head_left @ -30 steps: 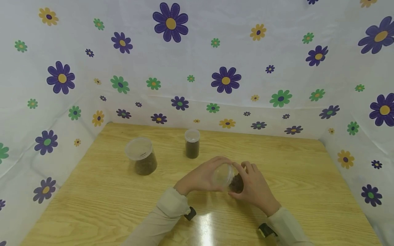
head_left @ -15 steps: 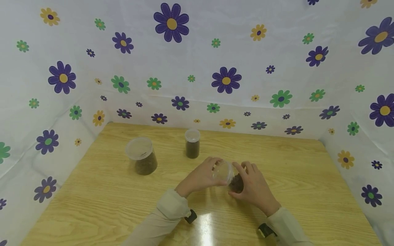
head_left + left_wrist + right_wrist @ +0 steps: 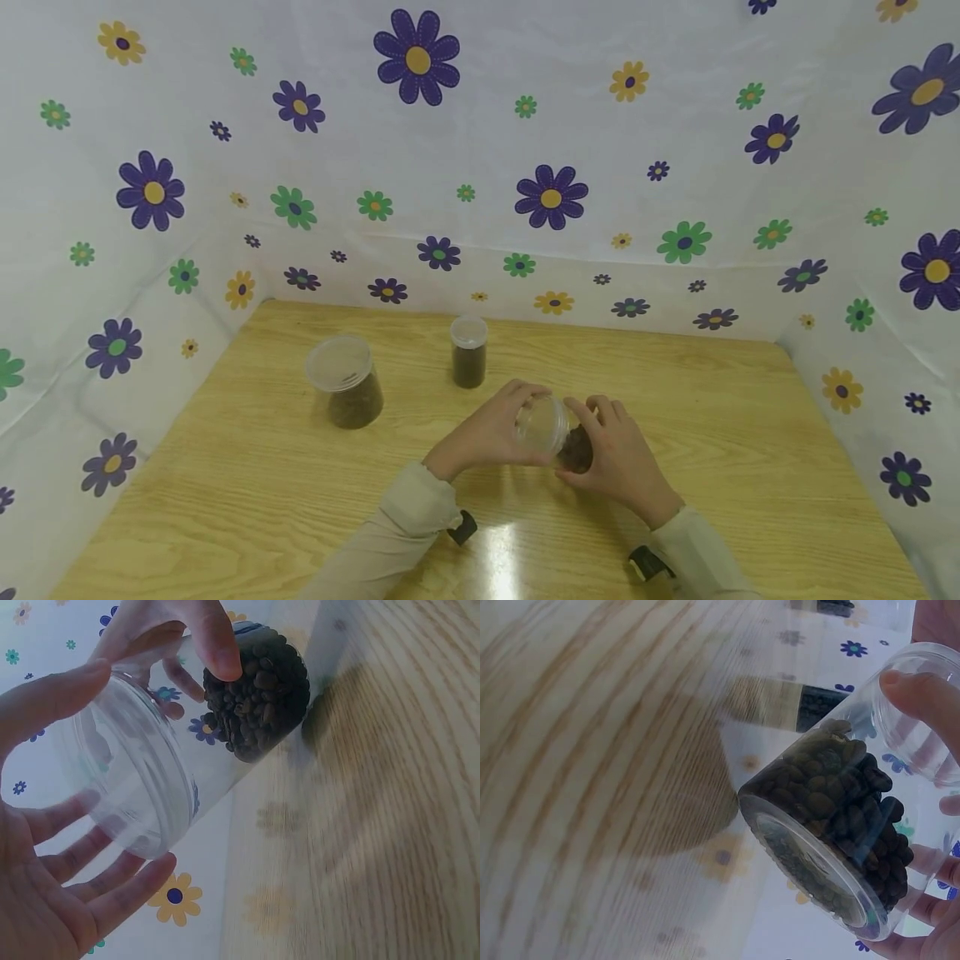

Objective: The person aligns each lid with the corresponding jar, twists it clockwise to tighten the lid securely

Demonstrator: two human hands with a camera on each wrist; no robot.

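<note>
A clear plastic jar (image 3: 832, 817), partly filled with dark coffee-like beans (image 3: 259, 701), leans over low above the table, its mouth toward the left. My right hand (image 3: 618, 458) grips the jar's body, thumb and fingers spread round the wall. My left hand (image 3: 487, 433) holds the clear round lid (image 3: 135, 772) at the mouth end, thumb on one side and fingers curled at the other. In the head view the right hand covers much of the jar. Whether lid and jar are still threaded together cannot be told.
A wide lidded jar (image 3: 345, 383) with dark contents stands on the wooden table (image 3: 247, 492) to the left. Farther back, in the middle, is a narrow lidded jar (image 3: 468, 354) of dark contents. Flower-printed white cloth (image 3: 480, 150) surrounds the table's back and sides.
My left hand's fingers have shifted round the lid, loosening half a second ago and taking hold again now. The right hand and jar body have stayed in place.
</note>
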